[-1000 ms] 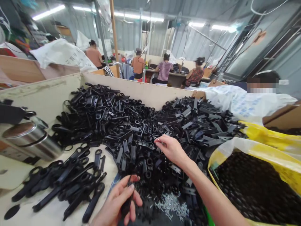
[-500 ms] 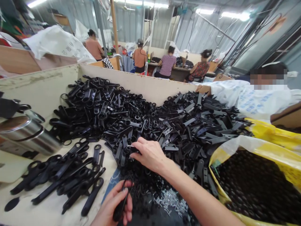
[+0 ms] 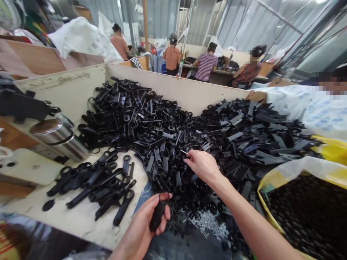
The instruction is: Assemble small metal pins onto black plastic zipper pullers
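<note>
My left hand (image 3: 151,225) is wrapped round a black plastic handle part (image 3: 158,216) with a ring at its top end. At the edge of the heap, my right hand (image 3: 202,164) pinches a thin silvery piece (image 3: 185,153); its kind is too small to make out. Beneath and behind that hand lie many loose black ring-ended parts (image 3: 165,159). Small silver pins (image 3: 207,224) are scattered on the dark surface below my right forearm. To the left of my left hand, a pile of longer black handles (image 3: 92,180) rests on the pale board.
A heap of flat black pieces (image 3: 252,133) fills the right side. At the right stands a yellow-white sack (image 3: 267,187) of small black parts. A steel flask (image 3: 67,141) leans at the left. Behind the low partition (image 3: 173,85), several people sit at benches.
The view has swung, so most things sit further right. My right hand has lifted slightly off the heap with the thin silvery piece in its fingers. The left hand keeps the handle part.
</note>
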`<state>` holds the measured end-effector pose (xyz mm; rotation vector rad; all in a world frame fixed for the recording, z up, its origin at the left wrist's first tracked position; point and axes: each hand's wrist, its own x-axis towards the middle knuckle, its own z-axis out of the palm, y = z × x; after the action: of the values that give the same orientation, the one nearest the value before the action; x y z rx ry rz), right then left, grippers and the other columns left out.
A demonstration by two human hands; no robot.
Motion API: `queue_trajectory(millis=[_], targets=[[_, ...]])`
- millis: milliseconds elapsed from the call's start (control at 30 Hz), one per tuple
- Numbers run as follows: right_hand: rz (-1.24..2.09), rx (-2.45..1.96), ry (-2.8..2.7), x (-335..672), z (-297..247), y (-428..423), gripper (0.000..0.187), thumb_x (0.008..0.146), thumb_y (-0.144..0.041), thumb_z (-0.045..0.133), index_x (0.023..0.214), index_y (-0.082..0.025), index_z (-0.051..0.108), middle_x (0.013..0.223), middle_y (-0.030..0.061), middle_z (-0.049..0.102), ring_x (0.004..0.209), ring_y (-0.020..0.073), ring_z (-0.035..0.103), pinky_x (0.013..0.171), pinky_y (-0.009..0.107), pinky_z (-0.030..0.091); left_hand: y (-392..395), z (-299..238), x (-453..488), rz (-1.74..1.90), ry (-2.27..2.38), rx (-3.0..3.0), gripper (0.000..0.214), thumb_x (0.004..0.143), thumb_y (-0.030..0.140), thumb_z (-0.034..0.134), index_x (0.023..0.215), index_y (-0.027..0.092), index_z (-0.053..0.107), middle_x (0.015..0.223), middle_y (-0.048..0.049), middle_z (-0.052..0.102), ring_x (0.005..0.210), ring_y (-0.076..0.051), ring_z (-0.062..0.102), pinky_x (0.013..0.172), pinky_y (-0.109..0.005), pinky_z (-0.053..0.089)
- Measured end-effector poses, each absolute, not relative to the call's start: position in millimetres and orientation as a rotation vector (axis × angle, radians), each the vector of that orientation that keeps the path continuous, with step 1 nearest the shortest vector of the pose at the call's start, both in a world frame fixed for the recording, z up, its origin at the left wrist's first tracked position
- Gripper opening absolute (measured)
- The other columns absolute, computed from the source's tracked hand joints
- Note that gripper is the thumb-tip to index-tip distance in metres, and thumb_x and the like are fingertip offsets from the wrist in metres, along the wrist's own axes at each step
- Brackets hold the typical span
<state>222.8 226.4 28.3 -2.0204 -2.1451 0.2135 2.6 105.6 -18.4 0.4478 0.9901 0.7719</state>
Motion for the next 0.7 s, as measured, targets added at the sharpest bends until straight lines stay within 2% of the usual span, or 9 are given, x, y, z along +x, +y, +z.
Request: queue_trajectory(millis=[100,200,300,400,600,700], targets=[[0.242,-2.021,-2.083,233.1,32.0,215.0,0.01,0.091,-0.019,0.07,0.097,-0.019,0.078,0.091,0.0072,0.08,0.089,0.0276,0.073,0.073,0.032,0.049,101.2,-13.8,-0.8,0.775,0.971,0.402,0.047,0.088,0.05,0.066,0.115,0.013,0.072,0.075,-0.0034,0.068,0.053,-0.01,0.05,0.051,-0.022,0.034],[0.323,-1.889,-1.959,243.0,38.8,184.1,0.017,0.097,-0.025,0.063,0.106,-0.023,0.078,0.101,0.0051,0.078,0.087,0.0221,0.072,0.076,0.03,0.052,96.7,-8.9,-3.6,0.767,0.946,0.369,0.047,0.086,0.047,0.068,0.116,0.012,0.072,0.075,-0.004,0.069,0.053,-0.01,0.05,0.051,-0.022,0.031],[0.704,-1.428,-1.785,232.4,35.3,137.5,0.018,0.098,-0.032,0.063,0.103,-0.025,0.079,0.098,0.0049,0.075,0.088,0.0205,0.071,0.072,0.027,0.054,91.3,-3.4,-1.4,0.746,0.949,0.364,0.047,0.081,0.047,0.072,0.113,0.012,0.073,0.073,-0.0043,0.069,0.053,-0.011,0.05,0.05,-0.023,0.03],[0.92,-1.243,-1.779,209.1,21.1,96.8,0.019,0.1,-0.028,0.062,0.106,-0.025,0.079,0.091,0.0045,0.073,0.08,0.0188,0.07,0.07,0.026,0.055,82.6,1.2,3.8,0.727,0.991,0.41,0.043,0.082,0.048,0.074,0.108,0.015,0.073,0.073,-0.0046,0.071,0.053,-0.011,0.05,0.051,-0.024,0.029],[0.79,-1.249,-1.756,194.8,-0.6,69.6,0.013,0.099,-0.026,0.065,0.098,-0.024,0.078,0.082,0.0031,0.072,0.073,0.0173,0.069,0.066,0.024,0.055,61.0,1.3,6.8,0.72,1.053,0.463,0.054,0.081,0.051,0.075,0.122,0.017,0.069,0.079,-0.0041,0.072,0.058,-0.013,0.052,0.058,-0.027,0.034],[0.773,-1.217,-1.788,198.3,-3.1,66.6,0.013,0.099,-0.022,0.065,0.099,-0.024,0.078,0.085,0.0027,0.072,0.074,0.0164,0.07,0.066,0.023,0.054,54.4,3.6,5.0,0.677,1.03,0.517,0.046,0.085,0.048,0.07,0.12,0.017,0.07,0.084,-0.006,0.073,0.059,-0.013,0.05,0.058,-0.027,0.033]])
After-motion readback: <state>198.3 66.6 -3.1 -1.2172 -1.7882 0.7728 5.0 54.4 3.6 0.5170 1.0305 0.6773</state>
